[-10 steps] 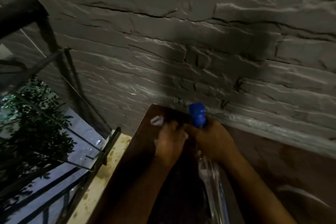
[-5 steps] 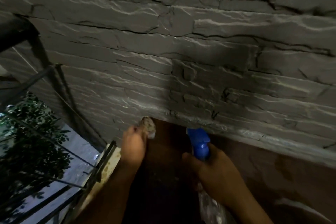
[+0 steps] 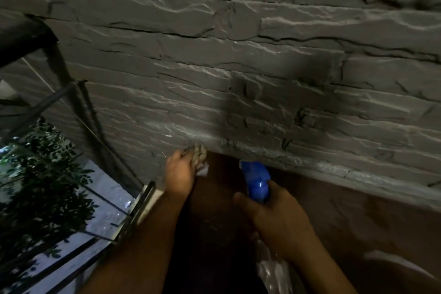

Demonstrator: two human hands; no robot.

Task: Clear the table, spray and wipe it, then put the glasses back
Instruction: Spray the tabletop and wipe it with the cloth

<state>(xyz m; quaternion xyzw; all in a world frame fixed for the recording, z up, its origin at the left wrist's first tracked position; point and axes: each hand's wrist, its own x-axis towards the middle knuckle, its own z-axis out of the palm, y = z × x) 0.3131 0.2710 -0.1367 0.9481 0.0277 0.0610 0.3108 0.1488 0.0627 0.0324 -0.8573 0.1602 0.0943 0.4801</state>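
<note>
No legible txt, labels, brand names or nos. anywhere. Spray bottle [image 3: 257, 180]: blue head and clear body show no readable print; pic is dim & blurry. Stone wall [image 3: 238, 67] carries no sign.

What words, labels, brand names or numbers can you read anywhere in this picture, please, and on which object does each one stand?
None can be read.
Spray bottle in the right hand: the blue head shows no print, and the clear body below is dark and blurred, so any label there cannot be made out.
Cloth in the left hand: no writing visible.
Stone wall and table: no signs or lettering.
</note>
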